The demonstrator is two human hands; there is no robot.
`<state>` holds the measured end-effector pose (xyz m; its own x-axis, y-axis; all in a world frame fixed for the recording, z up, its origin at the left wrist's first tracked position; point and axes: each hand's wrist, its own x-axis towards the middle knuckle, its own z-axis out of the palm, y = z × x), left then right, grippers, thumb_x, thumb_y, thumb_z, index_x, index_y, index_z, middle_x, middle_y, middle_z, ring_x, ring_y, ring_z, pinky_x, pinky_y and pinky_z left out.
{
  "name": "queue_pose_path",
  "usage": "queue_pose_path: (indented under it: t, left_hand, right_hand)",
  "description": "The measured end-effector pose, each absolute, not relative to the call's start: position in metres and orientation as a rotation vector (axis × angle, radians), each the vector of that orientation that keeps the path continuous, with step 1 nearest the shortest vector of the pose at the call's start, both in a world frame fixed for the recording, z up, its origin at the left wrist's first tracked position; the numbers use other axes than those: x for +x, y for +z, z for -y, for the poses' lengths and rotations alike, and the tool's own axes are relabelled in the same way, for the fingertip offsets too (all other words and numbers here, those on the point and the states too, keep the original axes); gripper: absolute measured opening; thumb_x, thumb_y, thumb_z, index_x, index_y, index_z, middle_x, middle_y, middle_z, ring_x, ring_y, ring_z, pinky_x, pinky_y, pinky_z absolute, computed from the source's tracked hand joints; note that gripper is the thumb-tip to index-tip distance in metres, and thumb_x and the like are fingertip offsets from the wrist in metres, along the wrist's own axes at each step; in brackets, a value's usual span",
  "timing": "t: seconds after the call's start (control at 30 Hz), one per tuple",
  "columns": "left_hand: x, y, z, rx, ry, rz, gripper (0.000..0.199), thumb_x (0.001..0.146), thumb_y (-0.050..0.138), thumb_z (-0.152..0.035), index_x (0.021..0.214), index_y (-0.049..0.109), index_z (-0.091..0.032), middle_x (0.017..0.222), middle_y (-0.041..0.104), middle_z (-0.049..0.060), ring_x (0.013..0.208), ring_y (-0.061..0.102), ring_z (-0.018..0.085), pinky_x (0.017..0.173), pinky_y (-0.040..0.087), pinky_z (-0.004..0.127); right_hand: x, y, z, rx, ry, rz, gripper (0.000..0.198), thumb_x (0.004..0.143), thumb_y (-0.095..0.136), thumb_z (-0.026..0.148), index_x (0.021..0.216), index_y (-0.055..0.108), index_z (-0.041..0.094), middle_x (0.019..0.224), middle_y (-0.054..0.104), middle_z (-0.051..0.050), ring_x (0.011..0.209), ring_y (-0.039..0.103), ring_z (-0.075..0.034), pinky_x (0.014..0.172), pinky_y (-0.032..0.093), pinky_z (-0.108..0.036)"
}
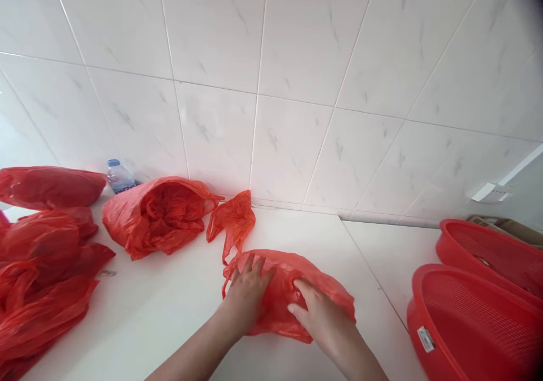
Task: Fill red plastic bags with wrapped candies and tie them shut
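While a white desk (148, 313) spreads beneath the flattened red bag (278, 304), two red baskets (479, 307) stand right of that bag, and a stuffed red bag (169, 214) sits beyond it, leftward. On it, the left hand (249, 288) rests released, fingers spread; the right hand (322, 310) curls, whether its grip pinches anything I cannot tell. Dragging fingertips could tear it.

White tabletop (148, 319): spread red bag (278, 302), more red bags (127, 217), bottle (120, 177), red baskets (418, 316).
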<state>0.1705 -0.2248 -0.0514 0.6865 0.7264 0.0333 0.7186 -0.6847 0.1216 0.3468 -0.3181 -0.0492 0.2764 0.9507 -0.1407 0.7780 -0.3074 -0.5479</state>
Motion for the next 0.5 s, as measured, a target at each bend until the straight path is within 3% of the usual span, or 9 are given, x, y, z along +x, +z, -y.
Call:
queue_pose_path:
  t: [0.1,0.17,0.23,0.3,0.4,0.5]
  left_hand:
    - [0.167,-0.053,0.229,2.767,0.006,-0.990,0.084,0.062,0.064,-0.019,0.139,0.034,-0.035,0.151,0.028,0.011,0.140,0.014,0.041,0.104,0.013,0.069]
    - [0.164,-0.051,0.232,2.750,-0.075,-0.892,0.086,0.060,0.062,-0.014,0.138,0.035,-0.038,0.152,0.027,0.009,0.141,0.013,0.041,0.104,0.018,0.069]
    - [0.163,-0.046,0.236,2.726,-0.133,-0.867,0.085,0.057,0.061,-0.008,0.135,0.041,-0.037,0.150,0.032,0.009,0.136,0.028,0.041,0.097,0.038,0.059]
    - [0.164,-0.039,0.241,2.706,-0.180,-0.876,0.071,0.056,0.062,-0.009,0.124,0.053,-0.030,0.136,0.049,0.012,0.115,0.055,0.038,0.081,0.052,0.046]
    - [0.168,-0.028,0.247,2.716,-0.218,-0.903,0.043,0.058,0.063,-0.013,0.101,0.064,-0.019,0.109,0.064,0.013,0.086,0.066,0.031,0.069,0.054,0.040]
    - [0.171,-0.017,0.250,2.728,-0.079,-0.886,0.031,0.065,0.060,-0.018,0.096,0.064,-0.020,0.102,0.066,0.009,0.087,0.064,0.028,0.071,0.053,0.037]
  right_hand:
    - [0.346,-0.036,0.315,-2.240,0.643,1.461,0.034,0.079,0.053,0.041,0.113,0.058,0.039,0.097,0.067,-0.001,0.095,0.062,-0.023,0.073,0.045,-0.031]
    - [0.353,-0.028,0.309,-2.296,0.620,1.383,0.036,0.079,0.051,0.045,0.113,0.058,0.034,0.097,0.066,-0.002,0.088,0.062,-0.022,0.068,0.045,-0.030]
    - [0.365,-0.023,0.304,-2.336,0.601,1.337,0.033,0.079,0.050,0.045,0.107,0.060,0.030,0.094,0.066,-0.002,0.082,0.062,-0.020,0.063,0.043,-0.028]
    - [0.376,-0.022,0.301,-2.331,0.601,1.399,0.024,0.076,0.053,0.038,0.096,0.061,0.029,0.092,0.065,0.000,0.078,0.061,-0.017,0.060,0.041,-0.025]
    - [0.385,-0.028,0.300,-2.282,0.603,1.563,0.023,0.070,0.057,0.026,0.092,0.061,0.029,0.100,0.064,0.003,0.083,0.060,-0.015,0.060,0.038,-0.022]
    - [0.386,-0.034,0.302,-2.275,0.629,1.614,0.027,0.068,0.058,0.022,0.094,0.062,0.029,0.103,0.065,0.001,0.084,0.059,-0.016,0.059,0.036,-0.022]
